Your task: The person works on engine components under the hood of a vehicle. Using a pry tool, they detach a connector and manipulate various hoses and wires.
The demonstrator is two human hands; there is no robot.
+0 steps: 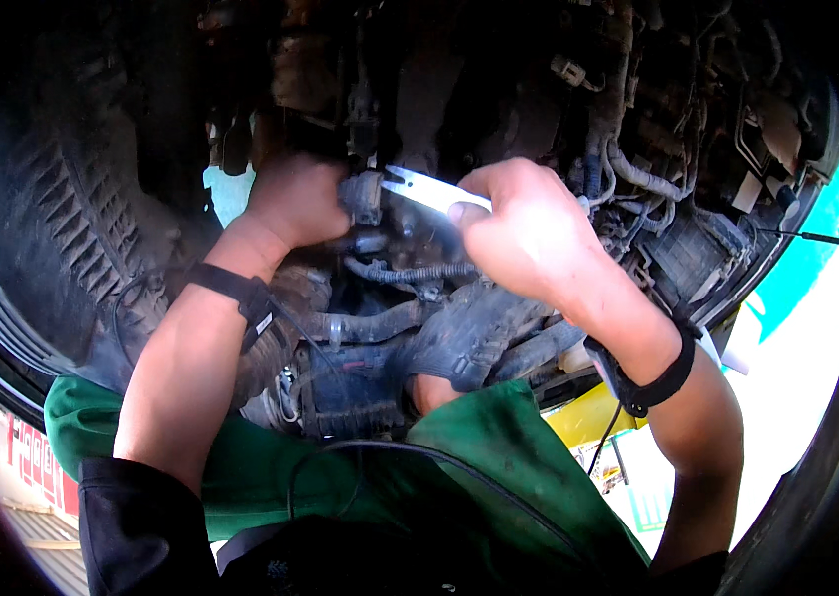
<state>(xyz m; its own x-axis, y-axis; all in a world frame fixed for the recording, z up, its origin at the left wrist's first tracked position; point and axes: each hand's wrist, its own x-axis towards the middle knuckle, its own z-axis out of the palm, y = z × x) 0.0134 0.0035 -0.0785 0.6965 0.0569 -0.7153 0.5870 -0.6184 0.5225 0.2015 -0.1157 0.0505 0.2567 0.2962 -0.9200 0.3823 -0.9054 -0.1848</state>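
Note:
In the engine bay, my right hand (529,223) is closed around a flat, pale forked pry tool (429,189). Its two-pronged tip points left and lies close to a grey, dusty connector block (364,198); whether they touch I cannot tell. On the other side of that block, my left hand (302,197) is closed, knuckles up, right against it. The left fingertips are hidden, so what they grip does not show. Below the block runs a ribbed, corrugated hose (415,271).
Wiring looms and hoses (648,179) crowd the right side. A black ribbed plastic panel (72,214) curves along the left. Green cloth (499,447) covers the near edge, with a loose black cable (429,452) across it. Both wrists wear black straps.

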